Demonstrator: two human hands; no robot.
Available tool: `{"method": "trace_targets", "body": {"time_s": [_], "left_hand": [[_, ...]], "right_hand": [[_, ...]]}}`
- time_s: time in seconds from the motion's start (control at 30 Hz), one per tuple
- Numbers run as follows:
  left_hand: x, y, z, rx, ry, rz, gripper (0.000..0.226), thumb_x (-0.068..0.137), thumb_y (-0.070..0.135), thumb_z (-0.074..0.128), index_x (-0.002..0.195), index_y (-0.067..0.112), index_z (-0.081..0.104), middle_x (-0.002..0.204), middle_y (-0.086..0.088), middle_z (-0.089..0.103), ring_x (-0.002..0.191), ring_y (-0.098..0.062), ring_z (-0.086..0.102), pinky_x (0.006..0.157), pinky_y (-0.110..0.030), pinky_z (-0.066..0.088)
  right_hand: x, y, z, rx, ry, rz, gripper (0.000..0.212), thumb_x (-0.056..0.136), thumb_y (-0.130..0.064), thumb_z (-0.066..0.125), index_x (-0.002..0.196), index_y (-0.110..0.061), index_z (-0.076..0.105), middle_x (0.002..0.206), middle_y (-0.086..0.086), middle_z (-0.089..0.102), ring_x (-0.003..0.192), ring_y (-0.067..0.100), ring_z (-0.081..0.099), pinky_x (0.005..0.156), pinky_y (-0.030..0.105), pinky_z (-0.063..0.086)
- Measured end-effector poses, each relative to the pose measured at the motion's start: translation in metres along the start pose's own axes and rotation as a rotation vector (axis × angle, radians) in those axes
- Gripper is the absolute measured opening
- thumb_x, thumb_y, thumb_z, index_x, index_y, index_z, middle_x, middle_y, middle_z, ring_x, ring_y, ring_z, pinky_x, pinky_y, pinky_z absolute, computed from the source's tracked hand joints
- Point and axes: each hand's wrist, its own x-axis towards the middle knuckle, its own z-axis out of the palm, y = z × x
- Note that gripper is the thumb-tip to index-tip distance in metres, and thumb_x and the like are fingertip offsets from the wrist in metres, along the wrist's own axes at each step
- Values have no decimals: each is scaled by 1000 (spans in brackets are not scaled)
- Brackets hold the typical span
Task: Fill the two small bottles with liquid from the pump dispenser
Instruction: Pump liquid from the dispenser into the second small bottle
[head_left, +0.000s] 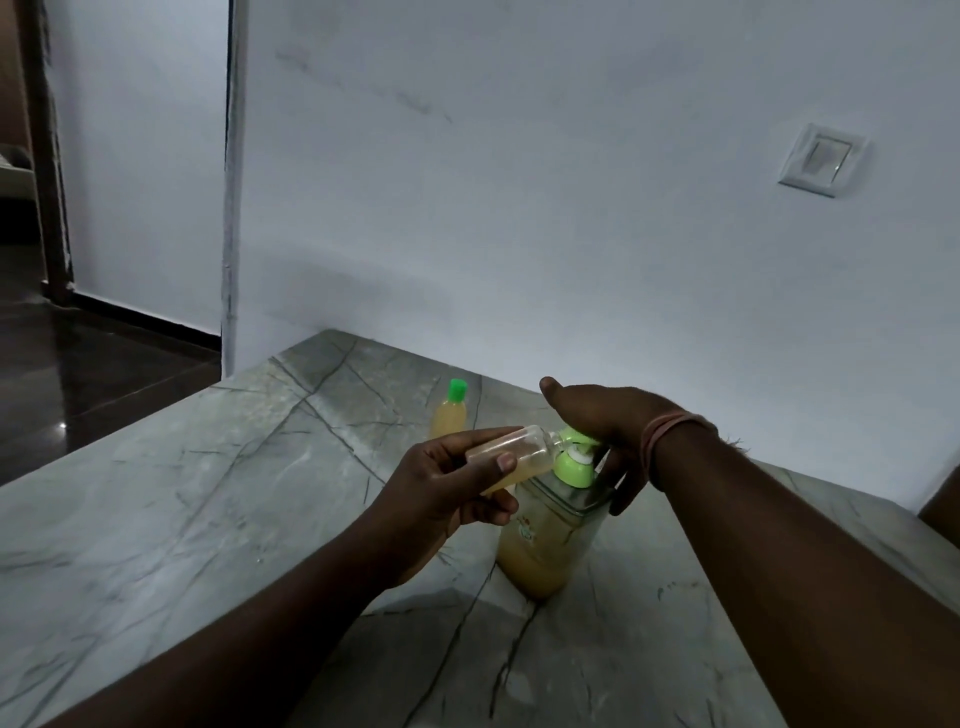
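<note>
Grey veined stone counter (218, 519) runs under both forearms, w/ a pale wall (571, 182) beyond the hands and a switch plate (822, 160) up high to the R of them. Pump dispenser (545, 540) stands upright on the counter directly below the hands, clear body w/ yellowish liquid in its lower part and a green pump head on top. R hand (608, 421) lies palm-down over the pump head, fingers extended, thumb stuck out to the L, tips reaching down the dispenser's far shoulder; a band sits at the wrist. L hand (441, 488) grips the uncapped small bottle (511, 457), tilted nearly sideways, its mouth at the pump spout, partly filled w/ yellow liquid. Capped small bottle (451, 413), green cap, upright, full-looking, stands on the counter beyond the L hand, apart from it.
</note>
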Motion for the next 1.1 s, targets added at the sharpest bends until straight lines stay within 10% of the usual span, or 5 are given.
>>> {"method": "trace_targets", "body": {"time_s": [0.17, 0.6, 0.8, 1.0, 1.1], "left_hand": [[3, -5, -3, -3, 6, -2, 35, 89, 12, 65, 124, 13, 69, 108, -8, 75, 76, -23, 68, 65, -29, 57], [3, -4, -5, -7, 5, -13, 35, 88, 13, 65, 123, 13, 70, 108, -8, 75, 75, -23, 67, 65, -29, 57], [4, -6, -3, 3, -6, -9, 34, 88, 13, 65, 122, 14, 70, 107, -6, 75, 74, -22, 68, 65, -29, 57], [3, -4, -2, -30, -4, -16, 38, 87, 14, 66, 125, 12, 69, 109, -9, 74, 74, -23, 67, 65, -28, 57], [3, -4, -3, -25, 2, -17, 38, 86, 14, 67, 124, 13, 70, 109, -9, 74, 74, -23, 67, 65, -28, 57]], "right_hand": [[12, 2, 7, -96, 100, -102, 62, 102, -51, 16, 146, -12, 36, 146, 18, 41, 135, 32, 41, 113, 40, 32], [7, 0, 2, -3, 1, -22, 73, 93, -68, 22, 145, -18, 34, 116, 25, 56, 71, 29, 57, 90, 49, 49], [13, 4, 9, -90, 139, -118, 65, 101, -54, 15, 142, -11, 42, 145, 18, 44, 130, 30, 46, 111, 39, 34], [1, 0, 2, 79, -42, 40, 81, 86, -76, 28, 145, -21, 33, 104, 29, 54, 98, 47, 61, 83, 61, 52], [11, 2, 5, 26, 45, -27, 74, 93, -68, 21, 145, -18, 35, 129, 25, 52, 113, 41, 57, 99, 52, 46]]}}
